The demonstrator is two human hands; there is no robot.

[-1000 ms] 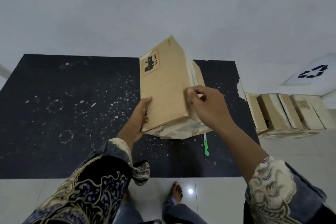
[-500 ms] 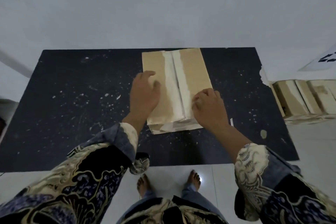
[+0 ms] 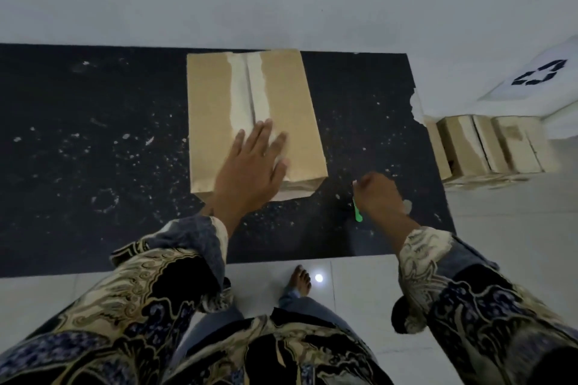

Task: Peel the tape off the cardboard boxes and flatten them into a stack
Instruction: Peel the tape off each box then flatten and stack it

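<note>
Two hands are at work over a black tabletop (image 3: 93, 134) speckled with white scraps. The left hand (image 3: 250, 166) lies flat, fingers straight and spread, on the near half of a brown cardboard box (image 3: 225, 97), which rests near the middle of the tabletop with its top flaps meeting in a centre seam. Along that seam runs a pale torn strip (image 3: 247, 87); it looks like bare paper where tape was pulled away, though whether any tape remains there cannot be told. The right hand (image 3: 378, 194) is off the box, low over the tabletop just beside the box's near right corner, with its fingers curled around a small green tool (image 3: 357, 214), most likely a cutter or a scraper; only the green tip shows below the hand. On the floor to the right, well apart from the box, stand several more cardboard boxes (image 3: 488, 144) side by side, and behind them a white surface carries a black recycling symbol (image 3: 539, 73). The step in hand seems to be opening the seam of this box, with the left hand keeping it steady. The next move probably calls for bringing the tool to the seam, cutting or lifting what holds the flaps together, and only after that pressing the box flat.
</note>
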